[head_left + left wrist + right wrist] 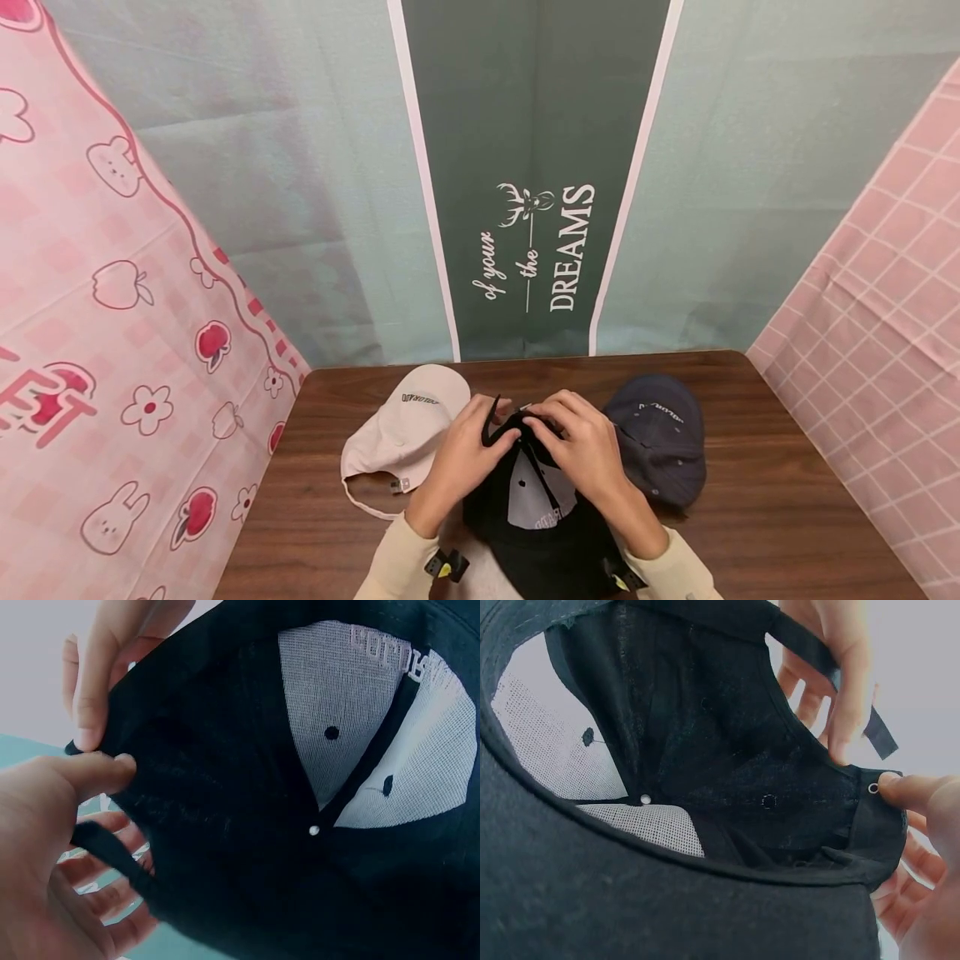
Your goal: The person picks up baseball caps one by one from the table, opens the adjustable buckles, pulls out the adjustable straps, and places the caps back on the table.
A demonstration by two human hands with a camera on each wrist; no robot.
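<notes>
Left hand (471, 443) and right hand (583, 440) pinch black cap (551, 567) rear edge, loose strap (812, 651) nearer left, behind thumb

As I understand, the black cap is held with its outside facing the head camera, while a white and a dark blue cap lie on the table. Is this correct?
Not the outside: the head view shows the inside of the black cap, pale panel included.

Pale cream sleeves (401, 560) – black wrist fittings (457, 567) (yellow marks (445, 571)).
</notes>
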